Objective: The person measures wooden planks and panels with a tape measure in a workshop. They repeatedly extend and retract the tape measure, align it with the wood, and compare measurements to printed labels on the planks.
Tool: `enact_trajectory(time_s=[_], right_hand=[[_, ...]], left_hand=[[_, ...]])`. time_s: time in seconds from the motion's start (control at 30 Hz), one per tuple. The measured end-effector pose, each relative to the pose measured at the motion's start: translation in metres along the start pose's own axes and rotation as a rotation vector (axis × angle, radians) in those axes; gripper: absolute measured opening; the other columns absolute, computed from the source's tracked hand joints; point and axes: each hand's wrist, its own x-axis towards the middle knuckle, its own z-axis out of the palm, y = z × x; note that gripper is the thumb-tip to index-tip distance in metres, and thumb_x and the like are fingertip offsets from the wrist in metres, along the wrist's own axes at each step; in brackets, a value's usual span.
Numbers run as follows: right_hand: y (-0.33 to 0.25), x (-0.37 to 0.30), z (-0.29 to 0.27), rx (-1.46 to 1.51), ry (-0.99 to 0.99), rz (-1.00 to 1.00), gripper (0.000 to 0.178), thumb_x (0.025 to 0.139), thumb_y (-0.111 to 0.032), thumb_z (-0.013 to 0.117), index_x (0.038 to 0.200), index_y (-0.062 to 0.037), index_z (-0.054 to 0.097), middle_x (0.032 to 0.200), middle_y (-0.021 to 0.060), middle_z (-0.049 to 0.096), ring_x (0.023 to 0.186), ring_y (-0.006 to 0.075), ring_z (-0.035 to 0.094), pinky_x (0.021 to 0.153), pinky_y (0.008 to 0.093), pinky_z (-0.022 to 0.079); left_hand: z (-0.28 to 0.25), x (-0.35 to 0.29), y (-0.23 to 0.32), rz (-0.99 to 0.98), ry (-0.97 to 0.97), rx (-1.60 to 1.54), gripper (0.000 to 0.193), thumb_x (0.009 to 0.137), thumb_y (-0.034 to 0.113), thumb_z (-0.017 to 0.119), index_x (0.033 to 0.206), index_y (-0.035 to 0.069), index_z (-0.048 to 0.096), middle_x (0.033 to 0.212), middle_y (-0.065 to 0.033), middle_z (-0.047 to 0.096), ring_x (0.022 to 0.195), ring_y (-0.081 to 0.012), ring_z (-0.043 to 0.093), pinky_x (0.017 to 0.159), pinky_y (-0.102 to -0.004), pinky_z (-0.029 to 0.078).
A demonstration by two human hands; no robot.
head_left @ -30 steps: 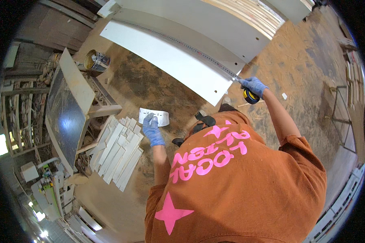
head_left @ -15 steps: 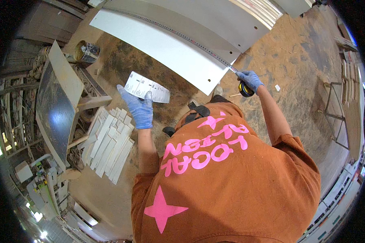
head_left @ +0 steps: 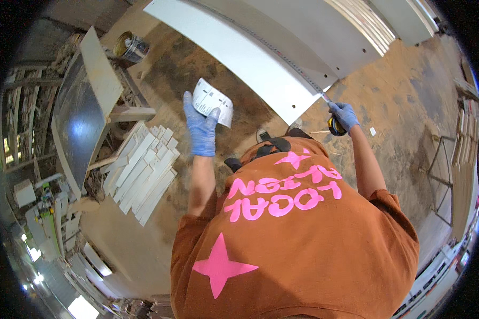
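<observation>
at the far left a dark-faced board [head_left: 80,125] stands tilted in a pale frame, and just to its right a loose pile of white strips [head_left: 143,173] lies on the floor. above the pile, a bucket [head_left: 134,49] sits near the frame.

next comes the left hand [head_left: 201,130], in a blue glove, raised over the floor. its thumb and fingers are closed on a curved printed paper [head_left: 210,100], the thumb across the near face; the wording is too small to read.

further right a white panel [head_left: 234,58] runs from the top edge down towards the feet, a hole near its close corner. a tape blade [head_left: 287,61] stretches along its length, beside a greyer panel [head_left: 308,32]; the blade's far end is out of view.

at the panel's close end the right hand [head_left: 345,117], also gloved, has its fingers wrapped round the tape measure [head_left: 335,126], a yellow-and-black case hanging just off the edge.

the step in hand looks like taking a length with the paper for reference. the next move seems to call for a taut, straight blade and a steady right grip.
</observation>
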Motion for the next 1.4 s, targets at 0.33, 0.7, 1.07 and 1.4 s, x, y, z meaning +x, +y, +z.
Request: enact_trajectory(time_s=[0.33,0.7,1.07,1.4], right_hand=[[-0.02,-0.016,-0.001,0.023,0.035,0.003,0.042,0.084,-0.043,0.06,0.082,-0.0015,0.068,0.073,0.0057,0.061,0.068,0.0158,0.055,0.066,0.0295,0.044],[-0.009,-0.006,0.0,-0.016,0.016,0.032,0.045,0.084,-0.044,0.057,0.088,0.0,0.069,0.081,0.0091,0.066,0.075,0.0179,0.06,0.072,0.0309,0.046],[-0.011,-0.009,0.0,0.002,0.034,0.021,0.045,0.084,-0.043,0.059,0.084,0.0005,0.069,0.077,0.0083,0.066,0.071,0.0168,0.059,0.068,0.0294,0.046],[-0.008,-0.007,0.001,0.021,0.025,0.002,0.044,0.086,-0.042,0.057,0.086,0.0008,0.068,0.078,0.0084,0.066,0.071,0.0167,0.058,0.068,0.0297,0.045]], left_hand=[[0.006,-0.003,0.016,-0.021,-0.05,-0.039,0.09,0.069,-0.002,0.058,0.145,0.003,0.01,0.14,-0.0143,0.031,0.126,-0.0236,0.035,0.107,-0.0319,0.028],[0.009,-0.004,0.026,0.174,-0.112,0.1,0.087,0.076,-0.001,0.057,0.146,0.003,0.005,0.147,-0.0141,0.021,0.132,-0.0238,0.029,0.11,-0.0322,0.024],[0.009,-0.003,0.028,0.197,-0.109,0.136,0.088,0.077,0.004,0.059,0.146,0.003,0.004,0.147,-0.014,0.02,0.132,-0.0244,0.029,0.109,-0.0333,0.025],[0.009,-0.002,0.025,0.213,-0.089,0.089,0.091,0.079,0.017,0.065,0.145,0.002,0.004,0.148,-0.014,0.017,0.133,-0.0247,0.027,0.109,-0.0341,0.024]])
